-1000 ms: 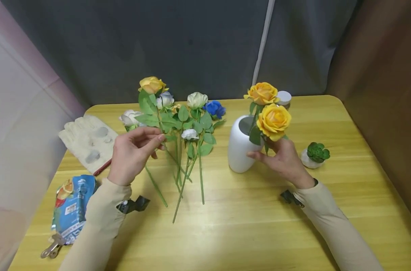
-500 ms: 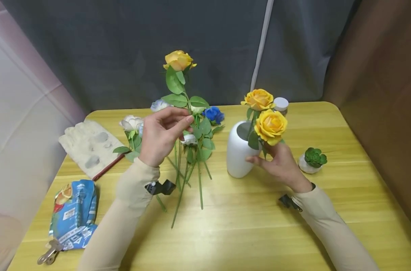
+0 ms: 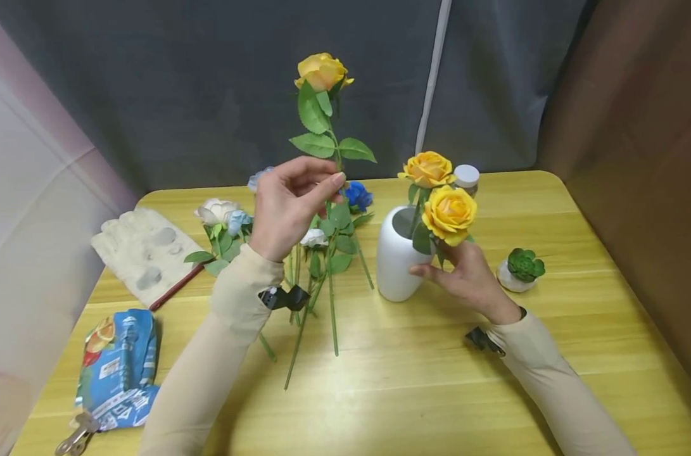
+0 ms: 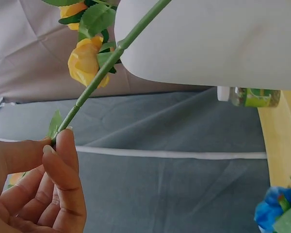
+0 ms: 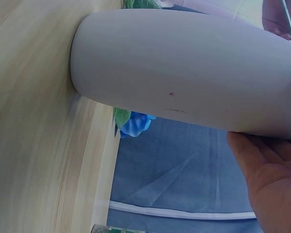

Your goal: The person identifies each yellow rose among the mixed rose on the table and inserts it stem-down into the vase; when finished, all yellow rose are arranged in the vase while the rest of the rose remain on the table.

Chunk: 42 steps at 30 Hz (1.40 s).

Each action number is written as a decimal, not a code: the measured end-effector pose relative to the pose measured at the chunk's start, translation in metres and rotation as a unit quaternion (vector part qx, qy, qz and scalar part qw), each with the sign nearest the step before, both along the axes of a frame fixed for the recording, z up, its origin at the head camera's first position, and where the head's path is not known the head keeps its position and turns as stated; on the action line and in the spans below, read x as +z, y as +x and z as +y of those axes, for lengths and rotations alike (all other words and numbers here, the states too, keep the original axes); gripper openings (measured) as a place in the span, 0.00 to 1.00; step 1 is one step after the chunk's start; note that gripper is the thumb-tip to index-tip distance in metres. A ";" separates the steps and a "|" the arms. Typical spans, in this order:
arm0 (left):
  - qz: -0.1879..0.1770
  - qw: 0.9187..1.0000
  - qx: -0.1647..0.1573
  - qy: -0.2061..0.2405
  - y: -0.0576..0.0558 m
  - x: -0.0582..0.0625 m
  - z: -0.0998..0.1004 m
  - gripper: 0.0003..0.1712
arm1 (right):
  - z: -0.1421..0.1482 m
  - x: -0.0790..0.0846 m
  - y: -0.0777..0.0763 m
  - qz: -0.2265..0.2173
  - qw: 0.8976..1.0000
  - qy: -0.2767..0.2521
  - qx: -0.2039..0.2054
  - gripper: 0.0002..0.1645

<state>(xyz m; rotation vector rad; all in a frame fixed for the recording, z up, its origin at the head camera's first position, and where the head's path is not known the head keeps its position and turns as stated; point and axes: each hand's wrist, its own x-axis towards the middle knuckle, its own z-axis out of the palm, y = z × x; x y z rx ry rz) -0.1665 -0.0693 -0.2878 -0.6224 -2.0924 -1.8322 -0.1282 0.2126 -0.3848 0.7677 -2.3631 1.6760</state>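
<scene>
My left hand [image 3: 294, 206] pinches the green stem of a yellow rose [image 3: 322, 73] between thumb and fingertips, its bloom held high over the table. In the left wrist view the stem [image 4: 97, 80] slants across in front of the white vase [image 4: 208, 43]. That vase [image 3: 396, 272] stands upright, with two more yellow roses [image 3: 450, 215] leaning out of its mouth to the right. My right hand [image 3: 465, 275] holds the vase's right side, thumb at the front; its other fingers are mostly hidden. In the right wrist view this hand [image 5: 276, 179] lies against the vase's upper part.
Several loose stems with blue [image 3: 358, 196] and white roses [image 3: 216, 211] lie left of the vase. Farther left are a pair of work gloves [image 3: 145, 253], a blue pouch [image 3: 117, 367] and a metal clip [image 3: 77, 434]. A small potted succulent [image 3: 522, 269] and a white-capped jar [image 3: 467, 177] stand right.
My left hand has lifted the yellow rose up out of the pile and carried it right, toward the vase. The right hand has stayed on the vase.
</scene>
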 end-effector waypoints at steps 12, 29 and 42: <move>0.029 0.999 -0.017 0.039 -0.015 0.020 0.016 0.07 | 0.002 -0.001 -0.001 -0.006 1.000 0.007 -0.002 0.48; 0.014 0.986 0.010 0.168 -0.041 0.025 0.029 0.04 | 0.003 -0.003 -0.002 0.009 1.000 0.016 -0.001 0.48; -0.017 0.992 -0.022 0.121 -0.032 -0.009 0.055 0.08 | 0.002 -0.004 -0.001 -0.003 1.000 0.022 -0.005 0.48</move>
